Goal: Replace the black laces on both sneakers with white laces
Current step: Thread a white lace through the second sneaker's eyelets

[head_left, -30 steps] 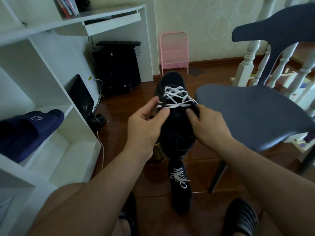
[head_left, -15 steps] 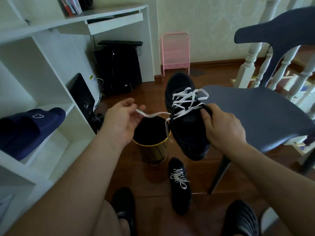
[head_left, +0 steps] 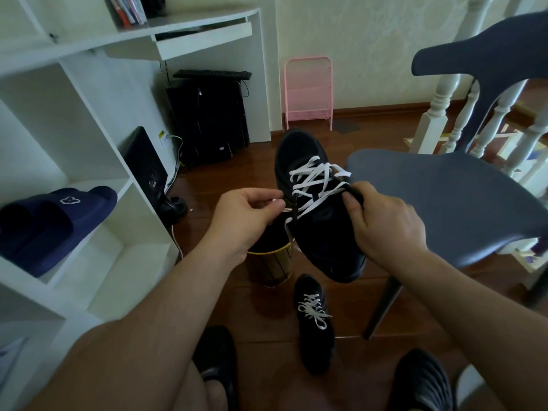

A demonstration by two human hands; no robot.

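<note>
The right hand (head_left: 382, 221) grips the sneaker (head_left: 317, 209) steady so the left hand (head_left: 246, 215), just beside, can pinch its white lace (head_left: 314, 185) end taut.

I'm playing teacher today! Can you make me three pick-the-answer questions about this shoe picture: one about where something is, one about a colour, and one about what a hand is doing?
1. Where is the other sneaker?
A on the chair
B on the floor
C on the shelf

2. What colour are the laces in the held sneaker?
A white
B red
C green

3. What is the left hand doing?
A lying flat
B pinching a lace end
C waving

Answers: 1 B, it lies on the wooden boards. 2 A, white strips cross the black upper. 3 B, thumb and fingers close on the lace tip.
</note>
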